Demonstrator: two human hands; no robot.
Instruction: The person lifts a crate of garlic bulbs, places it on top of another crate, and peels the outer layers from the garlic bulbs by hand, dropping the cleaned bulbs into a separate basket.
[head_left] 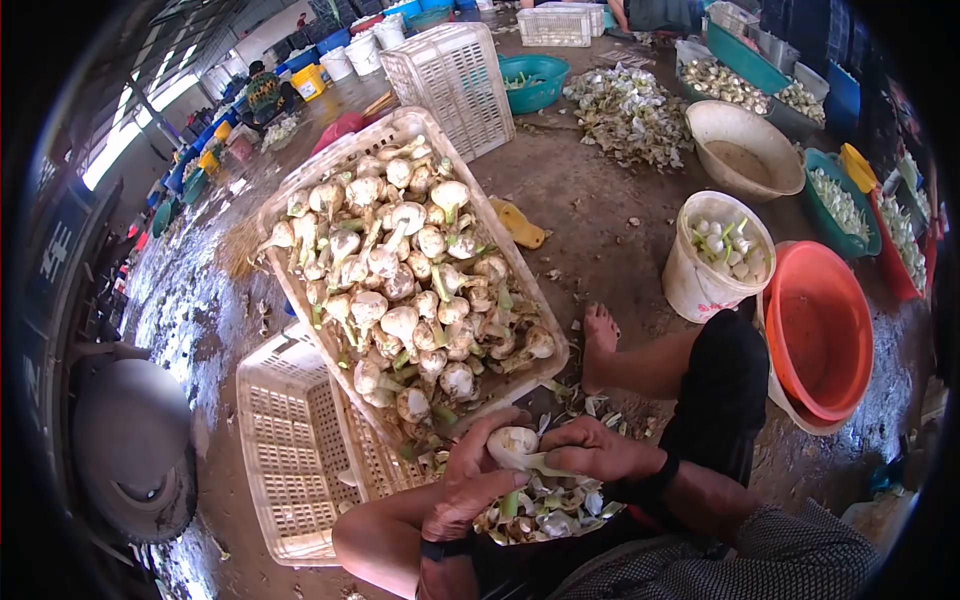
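A garlic bulb is held in my left hand, with the fingers and thumb closed around it. My right hand pinches a pale strip of garlic skin that stretches from the bulb toward my right thumb. Below both hands lies a heap of loose peelings with a piece of green stem in it. Just ahead, a white plastic crate is piled with unpeeled garlic bulbs, roots and short stems still on.
On the right stand a white bucket with peeled garlic, a red basin and a beige basin. An empty crate sits under the full one. Ahead are an upright crate and a peelings pile. A person sits far left.
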